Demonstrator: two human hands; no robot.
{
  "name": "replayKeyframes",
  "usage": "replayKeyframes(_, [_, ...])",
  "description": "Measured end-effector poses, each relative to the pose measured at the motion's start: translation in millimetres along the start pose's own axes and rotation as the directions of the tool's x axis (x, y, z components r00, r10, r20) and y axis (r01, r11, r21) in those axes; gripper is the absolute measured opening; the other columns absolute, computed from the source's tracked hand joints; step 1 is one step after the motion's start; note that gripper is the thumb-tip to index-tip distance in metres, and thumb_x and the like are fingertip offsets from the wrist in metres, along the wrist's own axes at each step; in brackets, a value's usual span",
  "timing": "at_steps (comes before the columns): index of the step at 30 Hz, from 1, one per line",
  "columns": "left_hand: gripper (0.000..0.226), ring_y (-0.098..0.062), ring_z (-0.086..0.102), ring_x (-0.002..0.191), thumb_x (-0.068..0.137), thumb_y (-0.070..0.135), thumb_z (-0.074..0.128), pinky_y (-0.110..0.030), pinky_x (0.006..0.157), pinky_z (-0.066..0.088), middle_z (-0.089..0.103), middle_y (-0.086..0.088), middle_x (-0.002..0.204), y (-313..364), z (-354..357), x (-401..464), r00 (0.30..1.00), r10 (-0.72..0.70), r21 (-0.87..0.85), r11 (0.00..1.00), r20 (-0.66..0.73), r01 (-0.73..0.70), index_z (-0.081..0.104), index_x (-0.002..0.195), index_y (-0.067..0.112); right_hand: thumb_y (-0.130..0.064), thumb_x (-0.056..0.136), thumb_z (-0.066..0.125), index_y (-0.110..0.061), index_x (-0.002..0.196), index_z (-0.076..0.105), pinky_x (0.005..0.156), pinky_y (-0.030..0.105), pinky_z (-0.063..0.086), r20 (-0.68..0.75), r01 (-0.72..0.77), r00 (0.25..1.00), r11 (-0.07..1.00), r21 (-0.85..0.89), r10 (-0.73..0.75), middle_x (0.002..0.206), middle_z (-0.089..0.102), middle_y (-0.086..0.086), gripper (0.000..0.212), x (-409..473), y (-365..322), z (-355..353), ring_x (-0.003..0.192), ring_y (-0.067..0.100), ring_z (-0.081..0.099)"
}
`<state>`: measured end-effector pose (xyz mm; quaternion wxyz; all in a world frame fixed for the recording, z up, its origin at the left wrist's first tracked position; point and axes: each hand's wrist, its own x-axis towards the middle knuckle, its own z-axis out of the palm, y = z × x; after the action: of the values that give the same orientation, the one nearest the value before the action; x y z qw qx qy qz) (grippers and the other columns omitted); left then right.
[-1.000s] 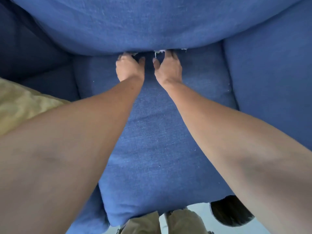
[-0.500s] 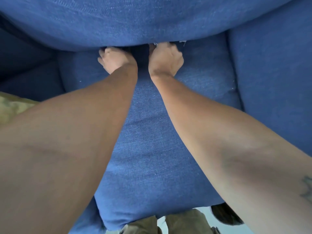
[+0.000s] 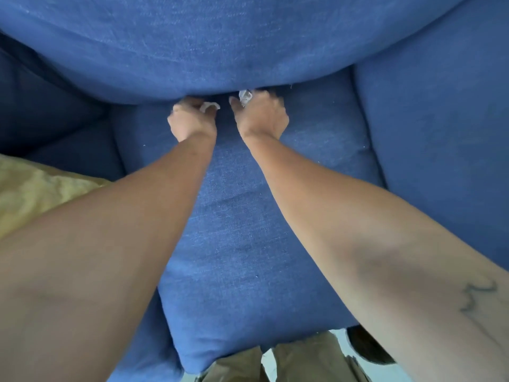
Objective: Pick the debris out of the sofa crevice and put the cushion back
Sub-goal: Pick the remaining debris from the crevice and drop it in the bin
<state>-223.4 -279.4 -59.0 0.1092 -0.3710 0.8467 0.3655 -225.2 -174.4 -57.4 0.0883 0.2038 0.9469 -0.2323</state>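
Both my hands are at the crevice where the blue seat cushion meets the blue back cushion. My left hand is curled around a small white scrap of debris that shows between its fingers. My right hand grips a crumpled white bit of debris at its fingertips. Both hands sit just in front of the gap, on the rear of the seat cushion. The fingertips are partly hidden under the back cushion's bulge.
A blue armrest rises on the right, and a darker blue sofa section lies on the left. A yellow pillow shows at the left edge. My trousers and a dark shoe stand on pale floor below the cushion's front edge.
My hands have drawn back out of the crevice toward me. White debris that was hidden in the gap now shows in both hands.
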Motion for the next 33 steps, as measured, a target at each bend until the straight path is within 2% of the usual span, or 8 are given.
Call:
replayKeyframes(4, [0.027, -0.013, 0.066, 0.101, 0.081, 0.041, 0.072, -0.017, 0.084, 0.045, 0.068, 0.004, 0.117, -8, 9, 5, 0.999, 0.041, 0.032, 0.999, -0.021, -0.04, 0.074, 0.106, 0.03, -0.036, 0.09, 0.062, -0.028, 0.099, 0.071, 0.084, 0.034, 0.044, -0.041, 0.102, 0.994, 0.993, -0.055, -0.105, 0.116, 0.065, -0.004, 0.015, 7, 8, 15, 0.114, 0.022, 0.051])
replayKeyframes(9, [0.022, -0.014, 0.067, 0.1, 0.082, 0.035, 0.072, -0.018, 0.085, 0.049, 0.073, 0.003, 0.106, -15, 3, 2, 0.995, 0.101, 0.052, 0.993, 0.02, -0.102, 0.075, 0.103, 0.028, -0.006, 0.084, 0.063, -0.01, 0.088, 0.073, 0.076, 0.033, 0.046, -0.068, 0.197, 0.979, 0.978, 0.075, -0.192, 0.098, 0.066, 0.009, 0.011, -3, 24, 19, 0.095, 0.029, 0.058])
replayKeyframes(13, [0.016, -0.014, 0.069, 0.091, 0.082, 0.026, 0.074, -0.014, 0.073, 0.046, 0.074, 0.0, 0.099, -14, -13, -18, 0.987, 0.11, 0.029, 0.993, 0.117, -0.115, 0.075, 0.097, 0.022, -0.006, 0.085, 0.063, -0.009, 0.09, 0.073, 0.069, 0.029, 0.042, -0.001, 0.095, 0.995, 0.985, 0.145, -0.096, 0.093, 0.064, 0.012, 0.011, -21, 31, -3, 0.083, 0.028, 0.062])
replayKeyframes(23, [0.016, -0.014, 0.059, 0.078, 0.088, 0.014, 0.065, -0.019, 0.071, 0.045, 0.069, 0.001, 0.093, 9, -75, -128, 0.921, 0.246, 0.027, 0.964, 0.301, -0.266, 0.074, 0.099, 0.02, -0.01, 0.089, 0.061, -0.017, 0.115, 0.068, 0.084, 0.025, 0.051, 0.053, -0.138, 0.99, 0.902, 0.408, 0.127, 0.106, 0.072, 0.003, 0.028, -122, 51, -110, 0.092, 0.02, 0.063])
replayKeyframes(25, [0.019, -0.016, 0.059, 0.08, 0.089, 0.014, 0.063, -0.022, 0.072, 0.047, 0.068, 0.002, 0.094, 20, -88, -156, 0.898, 0.288, 0.026, 0.949, 0.333, -0.315, 0.072, 0.103, 0.021, -0.009, 0.089, 0.059, -0.02, 0.114, 0.067, 0.076, 0.023, 0.052, 0.07, -0.221, 0.974, 0.83, 0.512, 0.216, 0.106, 0.071, 0.0, 0.028, -148, 57, -136, 0.087, 0.018, 0.061])
replayKeyframes(28, [0.017, -0.018, 0.058, 0.082, 0.089, 0.019, 0.064, -0.021, 0.061, 0.045, 0.066, 0.003, 0.095, 33, -103, -201, 0.848, 0.354, 0.048, 0.914, 0.396, -0.404, 0.07, 0.105, 0.022, -0.008, 0.086, 0.062, -0.018, 0.091, 0.073, 0.072, 0.025, 0.054, 0.044, -0.277, 0.951, 0.779, 0.562, 0.307, 0.09, 0.072, -0.004, 0.016, -183, 72, -171, 0.086, 0.02, 0.063])
replayKeyframes(30, [0.012, -0.017, 0.058, 0.079, 0.088, 0.022, 0.068, -0.018, 0.052, 0.041, 0.069, 0.002, 0.095, 39, -107, -234, 0.8, 0.388, 0.04, 0.89, 0.457, -0.455, 0.072, 0.098, 0.019, -0.009, 0.085, 0.064, -0.017, 0.086, 0.074, 0.063, 0.013, 0.049, 0.03, -0.336, 0.919, 0.742, 0.58, 0.392, 0.085, 0.072, -0.006, 0.013, -207, 86, -195, 0.082, 0.016, 0.063])
replayKeyframes(33, [0.011, -0.014, 0.059, 0.078, 0.087, 0.025, 0.07, -0.017, 0.053, 0.041, 0.07, 0.003, 0.094, 41, -107, -281, 0.74, 0.411, 0.035, 0.863, 0.532, -0.504, 0.075, 0.095, 0.018, -0.007, 0.085, 0.065, -0.012, 0.085, 0.075, 0.043, 0.004, 0.039, 0.072, -0.439, 0.84, 0.596, 0.673, 0.538, 0.077, 0.068, -0.004, 0.012, -241, 112, -226, 0.055, 0.01, 0.062])
